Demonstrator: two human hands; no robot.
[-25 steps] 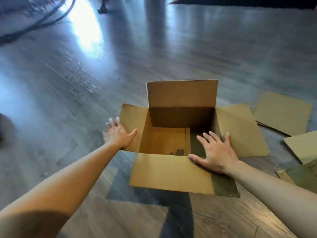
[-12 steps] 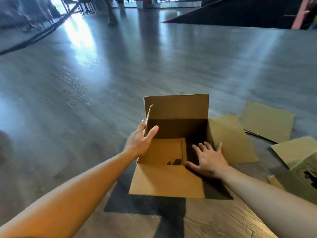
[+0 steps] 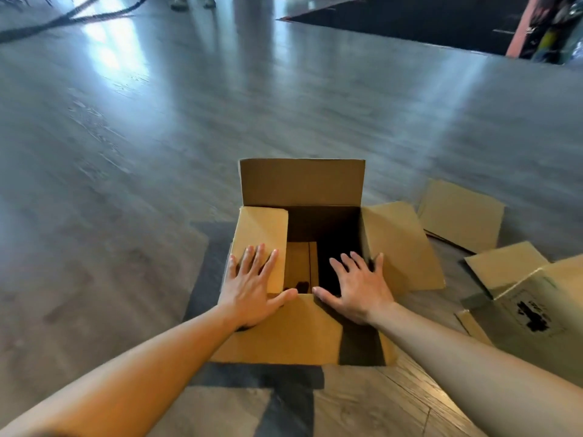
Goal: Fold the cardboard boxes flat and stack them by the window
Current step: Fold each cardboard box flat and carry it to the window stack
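Grey wood-look planks make up the floor (image 3: 132,190), glossy with window glare toward its far left corner, and a black mat (image 3: 410,20) covers its far right corner. Near the front edge of the floor, about the middle, stands the open cardboard box (image 3: 303,184) — its far flap upright, its right flap splayed outward and down, its near flap folded out toward the person, its left flap turned in over the opening. A second box (image 3: 536,298) with dark printing sits at the floor's right edge, and a flat cardboard sheet (image 3: 460,216) lies just beyond it, close to the open box's right flap. The left hand (image 3: 252,288) presses flat on the turned-in left flap, fingers straight and slightly spread. The right hand (image 3: 359,288) rests on the near flap's fold — fingers straight, fanned apart, reaching over the dark opening.
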